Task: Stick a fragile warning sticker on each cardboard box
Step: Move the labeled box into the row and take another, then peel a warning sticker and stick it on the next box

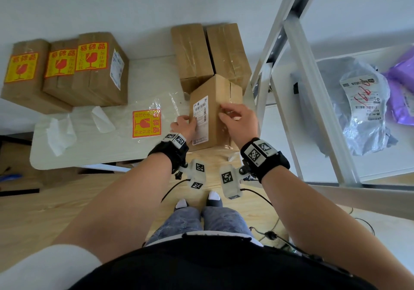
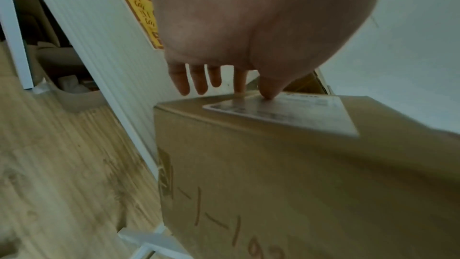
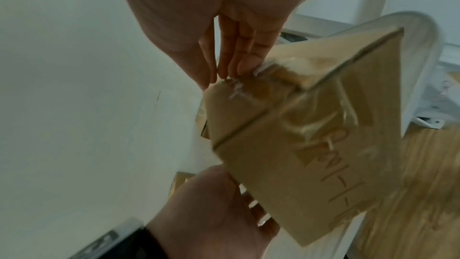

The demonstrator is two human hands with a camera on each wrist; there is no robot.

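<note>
I hold a plain cardboard box (image 1: 218,101) tilted over the table's front right corner; it bears a white shipping label (image 1: 200,119) and no fragile sticker. My left hand (image 1: 184,125) grips its left edge, the thumb pressing on the label (image 2: 286,113). My right hand (image 1: 235,114) holds the box's upper right side, fingertips (image 3: 234,70) on the taped edge of the box (image 3: 311,135). A loose yellow-and-red fragile sticker (image 1: 146,123) lies flat on the white table (image 1: 89,150), just left of my left hand.
Three boxes with fragile stickers (image 1: 67,70) stand at the table's back left. Two unstickered boxes (image 1: 210,52) stand behind the held one. Peeled backing papers (image 1: 60,132) lie on the table. A metal shelf (image 1: 313,101) with bagged parcels (image 1: 363,101) stands close on the right.
</note>
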